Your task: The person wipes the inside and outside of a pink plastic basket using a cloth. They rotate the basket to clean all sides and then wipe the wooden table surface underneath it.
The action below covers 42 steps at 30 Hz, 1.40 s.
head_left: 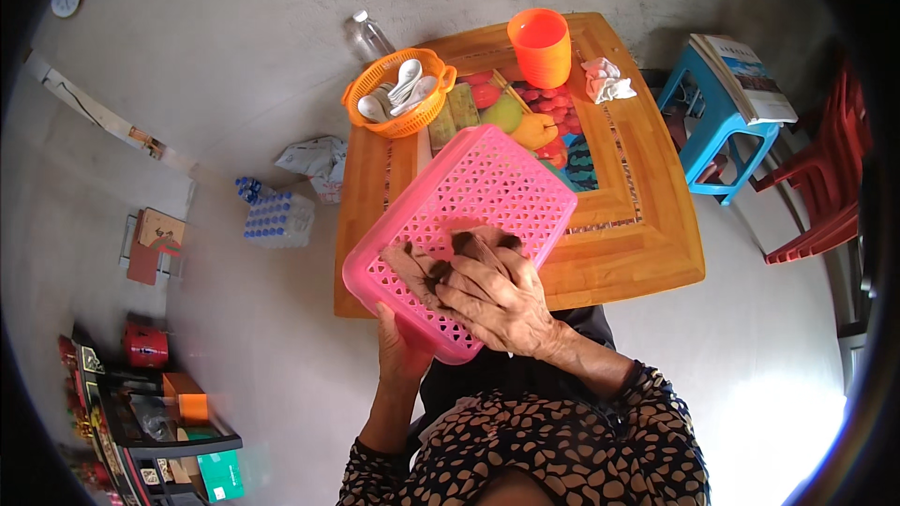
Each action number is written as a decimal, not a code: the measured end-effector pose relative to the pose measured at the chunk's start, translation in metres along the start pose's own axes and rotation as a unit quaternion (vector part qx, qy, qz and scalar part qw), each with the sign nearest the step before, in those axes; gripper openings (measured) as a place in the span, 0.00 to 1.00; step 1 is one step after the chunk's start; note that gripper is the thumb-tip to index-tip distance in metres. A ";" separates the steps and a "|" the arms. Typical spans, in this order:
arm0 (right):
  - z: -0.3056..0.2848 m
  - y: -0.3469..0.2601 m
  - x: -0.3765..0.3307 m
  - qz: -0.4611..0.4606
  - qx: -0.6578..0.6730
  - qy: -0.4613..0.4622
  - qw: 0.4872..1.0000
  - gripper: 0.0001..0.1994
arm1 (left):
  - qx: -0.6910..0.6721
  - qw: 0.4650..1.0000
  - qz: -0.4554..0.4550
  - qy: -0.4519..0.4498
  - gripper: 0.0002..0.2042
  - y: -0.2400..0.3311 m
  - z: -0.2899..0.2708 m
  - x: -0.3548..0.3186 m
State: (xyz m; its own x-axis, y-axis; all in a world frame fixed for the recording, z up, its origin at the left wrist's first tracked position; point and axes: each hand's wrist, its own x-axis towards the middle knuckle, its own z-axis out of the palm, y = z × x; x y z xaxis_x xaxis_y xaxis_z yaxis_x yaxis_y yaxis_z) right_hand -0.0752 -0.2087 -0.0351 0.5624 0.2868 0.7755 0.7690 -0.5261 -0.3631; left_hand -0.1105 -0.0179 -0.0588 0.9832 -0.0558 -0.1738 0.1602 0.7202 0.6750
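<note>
A pink plastic basket (497,178), rectangular and full of small holes, is held tilted over the near part of the wooden table. My left hand (403,347) grips its near left edge, with the thumb on the rim and the other fingers hidden underneath. On the basket's perforated face, my right hand (497,305) presses a brown cloth (410,268) with darker patches, fingers bent and closed over it. Part of the cloth spreads out to the left of the fingers.
On the wooden table (647,267) stand an orange basket (398,120) of white spoons, orange cups (542,52) and crumpled tissue (607,81). A clear bottle (372,35) is behind. A blue stool (717,131) and red chairs (816,178) stand right; packed bottles (278,218) lie left.
</note>
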 end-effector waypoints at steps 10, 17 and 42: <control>0.006 0.086 0.027 0.107 -0.170 0.027 0.979 0.20 | -0.045 0.999 -0.022 0.016 0.40 -0.019 -0.026 0.008; 0.005 0.095 0.025 0.094 -0.095 0.011 0.991 0.17 | -0.074 0.997 -0.018 0.003 0.41 -0.026 -0.037 0.015; 0.018 0.102 0.060 0.173 -0.126 0.152 0.965 0.19 | 0.053 0.998 0.034 -0.001 0.42 -0.020 -0.036 0.018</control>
State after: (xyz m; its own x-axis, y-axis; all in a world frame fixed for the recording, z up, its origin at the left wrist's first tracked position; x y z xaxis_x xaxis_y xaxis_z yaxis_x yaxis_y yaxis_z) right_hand 0.0427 -0.2309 -0.0347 0.6271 -0.1691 0.7604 0.4312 -0.7376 -0.5196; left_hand -0.0995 -0.0084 -0.1018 0.9923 -0.0106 -0.1237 0.1013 0.6458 0.7567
